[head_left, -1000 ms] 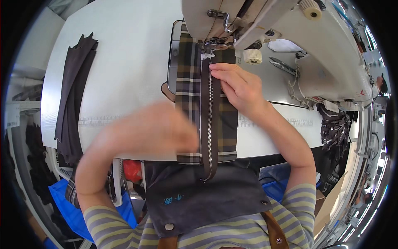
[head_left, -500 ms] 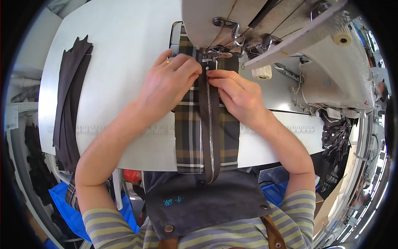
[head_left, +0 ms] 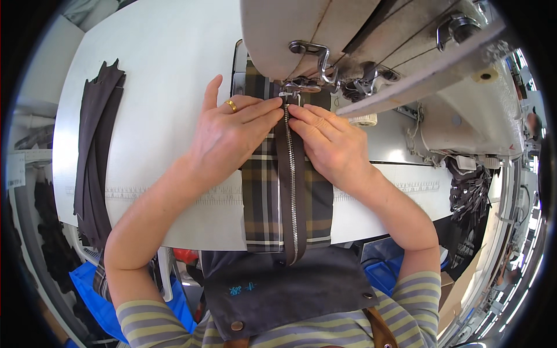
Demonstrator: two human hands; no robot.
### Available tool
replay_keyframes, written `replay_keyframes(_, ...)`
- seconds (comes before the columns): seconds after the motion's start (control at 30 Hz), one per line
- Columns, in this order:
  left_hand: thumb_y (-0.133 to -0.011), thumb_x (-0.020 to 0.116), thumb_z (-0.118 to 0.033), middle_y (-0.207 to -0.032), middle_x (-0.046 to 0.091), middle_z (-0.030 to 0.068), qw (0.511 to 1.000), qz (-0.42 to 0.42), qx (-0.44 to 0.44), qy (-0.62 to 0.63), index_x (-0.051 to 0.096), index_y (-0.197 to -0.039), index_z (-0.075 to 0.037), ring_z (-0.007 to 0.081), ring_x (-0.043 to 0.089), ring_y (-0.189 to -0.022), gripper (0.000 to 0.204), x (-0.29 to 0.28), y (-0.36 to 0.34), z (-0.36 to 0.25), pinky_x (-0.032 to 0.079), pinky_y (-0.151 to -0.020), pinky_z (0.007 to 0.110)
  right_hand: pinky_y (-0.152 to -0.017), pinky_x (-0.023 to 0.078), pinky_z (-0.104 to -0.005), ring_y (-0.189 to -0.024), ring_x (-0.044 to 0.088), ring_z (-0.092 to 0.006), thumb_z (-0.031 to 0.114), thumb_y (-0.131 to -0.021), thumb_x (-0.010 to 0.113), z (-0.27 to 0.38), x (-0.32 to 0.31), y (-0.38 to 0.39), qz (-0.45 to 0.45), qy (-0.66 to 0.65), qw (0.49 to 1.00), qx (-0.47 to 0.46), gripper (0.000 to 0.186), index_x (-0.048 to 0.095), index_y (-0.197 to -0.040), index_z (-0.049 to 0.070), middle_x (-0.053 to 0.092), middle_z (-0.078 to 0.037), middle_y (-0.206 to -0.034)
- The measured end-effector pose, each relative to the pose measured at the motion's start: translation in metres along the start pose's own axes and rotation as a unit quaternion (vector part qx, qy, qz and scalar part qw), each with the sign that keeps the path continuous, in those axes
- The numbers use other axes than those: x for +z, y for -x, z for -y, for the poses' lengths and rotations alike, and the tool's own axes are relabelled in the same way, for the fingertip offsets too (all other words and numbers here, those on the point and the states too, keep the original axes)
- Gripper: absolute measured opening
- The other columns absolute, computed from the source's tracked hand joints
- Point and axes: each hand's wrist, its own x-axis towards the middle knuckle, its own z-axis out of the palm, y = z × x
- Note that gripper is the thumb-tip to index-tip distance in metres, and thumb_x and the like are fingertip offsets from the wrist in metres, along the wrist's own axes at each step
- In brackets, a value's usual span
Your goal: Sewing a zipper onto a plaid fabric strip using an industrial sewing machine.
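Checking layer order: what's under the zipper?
Plaid fabric shows on both sides of the zipper, whose near end overhangs it toward the apron. Whatever lies directly beneath the tape is covered; left hand and right hand hide more fabric.

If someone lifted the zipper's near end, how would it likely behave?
The zipper would probably flop, since its near end curves past the plaid fabric. It looks light, being narrow, though its metal-looking teeth may add some weight.
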Motion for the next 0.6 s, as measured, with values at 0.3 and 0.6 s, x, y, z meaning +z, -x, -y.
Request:
replay_keyframes(0.3,-0.074,0.071,-0.013,-0.107,0.069,-0.0029,1.000,-0.007,0.009,-0.018,0.072,-0.097,-0.011,0.0115,0.062,-0.090,0.023,0.0005,0.0000,-0.0017,0.029,-0.104,0.055,-0.070,0.056,-0.0276,-0.096,0.067,-0.0194,-0.001,-0.064,0.068,-0.0012,0.0003,-0.0018,-0.006,0.008,1.000,-0.010,0.033,0.067,-0.096,0.007,0.067,-0.002,-0.113)
replay_keyframes(0.6,-0.073,0.071,-0.013,-0.107,0.069,-0.0025,1.000,-0.013,0.012,-0.014,0.072,-0.097,-0.010,0.0113,0.063,-0.090,0.025,0.0014,0.0000,-0.0018,0.030,-0.104,0.054,-0.066,0.055,-0.0266,-0.095,0.067,-0.0186,-0.001,-0.066,0.067,-0.0017,-0.0010,-0.0026,0.004,0.006,1.000,-0.006,0.030,0.067,-0.095,0.006,0.067,-0.003,-0.112)
